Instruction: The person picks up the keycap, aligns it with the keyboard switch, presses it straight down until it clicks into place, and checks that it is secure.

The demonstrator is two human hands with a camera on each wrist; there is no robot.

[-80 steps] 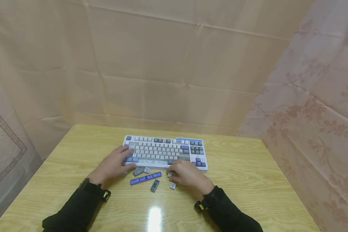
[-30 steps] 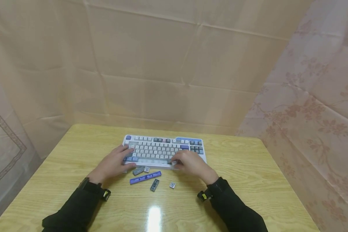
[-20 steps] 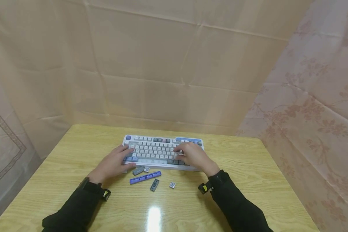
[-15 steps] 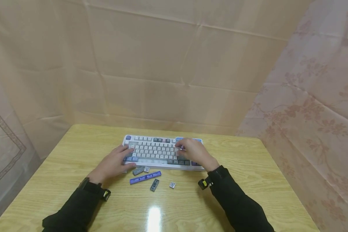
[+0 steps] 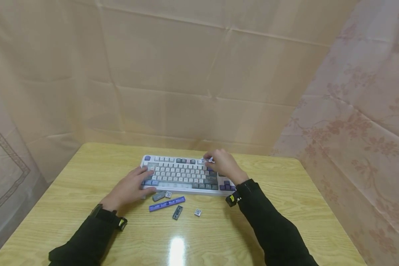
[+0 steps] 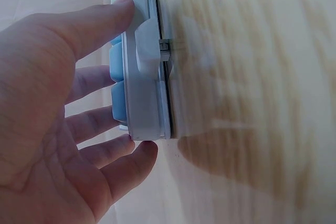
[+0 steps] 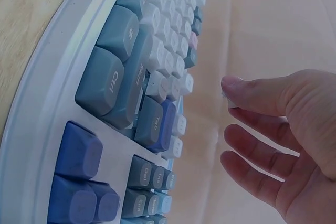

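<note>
A white keyboard (image 5: 179,171) with white, grey and purple keycaps lies on the table. My left hand (image 5: 129,187) rests on its left end, fingers spread over the keys and thumb along the front edge. In the right wrist view, my right hand (image 7: 273,129) pinches a small white keycap (image 7: 231,103) between thumb and index finger, apart from the keys; in the head view it is over the keyboard's back right. Loose on the table lie a purple spacebar (image 5: 167,204), a grey keycap (image 5: 159,196), a dark keycap (image 5: 177,212) and small white keycaps (image 5: 197,212).
The wooden table (image 5: 113,159) reaches back to a beige cloth (image 5: 173,92), and a floral cloth (image 5: 362,122) hangs at the right. By the keyboard's front edge, a pale loose keycap (image 6: 148,48) shows beside my left thumb.
From the table in front of the keyboard, my right hand has taken a light keycap and moved back across the right-hand keys to the rear edge. My left hand has stayed put.
</note>
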